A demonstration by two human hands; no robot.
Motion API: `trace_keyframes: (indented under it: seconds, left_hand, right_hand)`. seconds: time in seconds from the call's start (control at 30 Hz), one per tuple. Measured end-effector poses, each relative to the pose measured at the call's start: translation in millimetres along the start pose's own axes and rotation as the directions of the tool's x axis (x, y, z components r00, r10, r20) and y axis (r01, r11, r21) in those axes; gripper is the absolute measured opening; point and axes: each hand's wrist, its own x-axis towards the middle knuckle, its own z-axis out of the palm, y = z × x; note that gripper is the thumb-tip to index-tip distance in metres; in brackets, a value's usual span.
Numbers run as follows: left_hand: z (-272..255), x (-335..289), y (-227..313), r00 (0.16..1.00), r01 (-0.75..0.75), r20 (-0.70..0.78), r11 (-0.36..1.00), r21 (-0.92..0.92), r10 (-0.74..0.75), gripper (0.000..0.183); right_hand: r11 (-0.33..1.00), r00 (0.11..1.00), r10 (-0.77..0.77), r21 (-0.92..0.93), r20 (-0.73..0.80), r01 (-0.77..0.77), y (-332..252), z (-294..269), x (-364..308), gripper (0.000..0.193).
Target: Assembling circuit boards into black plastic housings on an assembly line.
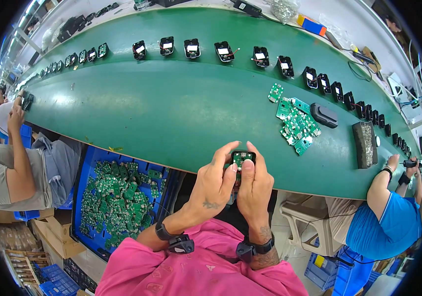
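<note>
Both of my hands hold one small black plastic housing (241, 154) with a green circuit board (239, 160) inside it, just over the near edge of the green bench (171, 108). My left hand (211, 182) grips its left side, and the thumb rests on the board. From the other side my right hand (255, 190) closes round it, its thumb also lying on top. The lower part of the housing is partly hidden by the thumbs. To the right on the bench lies a loose heap of green circuit boards (297, 121), with a closed black case (324, 115) against it.
Open black housings (192, 48) with white labels stand in a long row along the far side. A dark foam-like block (365, 145) lies at the right. Below the bench, left, a blue crate (80, 197) holds many boards. Co-workers sit on both sides; a beige stool (307, 217) stands right.
</note>
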Motion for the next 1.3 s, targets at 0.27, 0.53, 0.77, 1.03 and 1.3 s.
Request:
trace_keyframes:
  seconds: [0.27, 0.53, 0.77, 1.03, 1.3]
  left_hand:
    - [6.3, -9.8, 4.7, 0.957, -0.235, -0.130, 0.957, 0.168, 0.258, 0.035]
    - [-9.2, 18.1, -18.5, 0.964, -0.193, -0.124, 0.941, 0.277, 0.234, 0.032]
    - [-38.4, 44.4, -9.7, 0.968, 0.216, 0.182, 0.944, -0.250, -0.173, 0.036]
    - [-41.7, 29.1, 14.9, 0.993, -0.074, 0.092, 0.997, -0.024, 0.076, 0.036]
    - [-76.7, 84.5, -5.6, 0.851, 0.523, 0.351, 0.686, -0.507, -0.390, 0.035]
  right_hand:
    - [0.955, 0.931, -0.265, 0.062, -0.251, 0.289, 2.1, 15.2, -4.2, 0.036]
    - [0.987, 0.968, -0.149, 0.024, -0.201, 0.157, 11.5, 33.9, 20.2, 0.032]
    - [0.997, 0.997, 0.071, 0.004, 0.035, -0.071, -6.3, 24.9, 38.5, 0.040]
    - [0.987, 0.986, -0.155, 0.023, -0.069, 0.157, -23.0, 22.6, 29.6, 0.039]
    - [0.983, 0.974, -0.020, 0.185, 0.226, -0.023, -9.5, 34.0, 81.7, 0.038]
